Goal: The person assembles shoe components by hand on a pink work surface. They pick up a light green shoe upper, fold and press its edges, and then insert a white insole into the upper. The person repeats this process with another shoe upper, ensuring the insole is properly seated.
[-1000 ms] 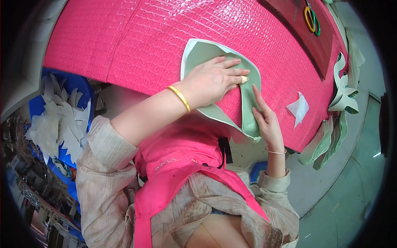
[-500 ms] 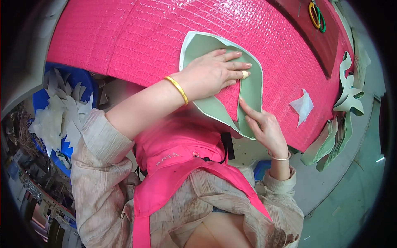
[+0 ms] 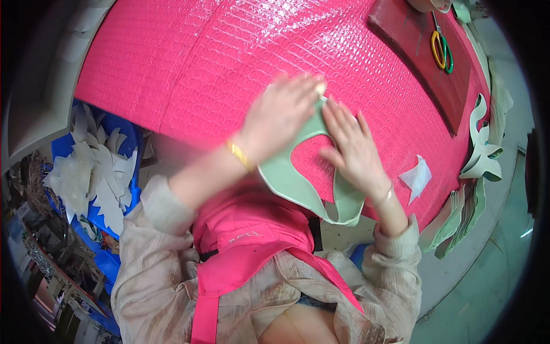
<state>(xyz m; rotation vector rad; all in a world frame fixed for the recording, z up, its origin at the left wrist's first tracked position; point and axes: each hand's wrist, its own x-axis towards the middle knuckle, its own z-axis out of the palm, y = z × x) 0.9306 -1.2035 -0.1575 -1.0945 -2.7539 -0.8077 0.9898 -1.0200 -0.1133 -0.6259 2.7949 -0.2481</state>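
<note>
A pale green, soft sheet piece (image 3: 295, 192) with white edging and a large rounded opening lies at the near edge of a pink, textured table cover. Over its upper left part is my left hand (image 3: 281, 109), blurred by motion, its fingers stretched out toward the piece's top corner. My right hand (image 3: 355, 146) rests on the piece's right side, open, with fingers extended and the thumb apart, near the opening. The two hands' fingertips come close together at the top. Both hands cover much of the piece's upper part.
A dark red board (image 3: 427, 63) at the far right bears scissors (image 3: 441, 51) with yellow and green handles. A white scrap (image 3: 416, 178) lies right of my hand. Green cut pieces (image 3: 481, 152) hang along the right edge. A blue bin (image 3: 129, 155) with white offcuts stands at left.
The green piece has shifted and now lies with its opening more exposed. My left hand has moved to its top corner; my right hand has risen from the lower edge and lies flatter.
</note>
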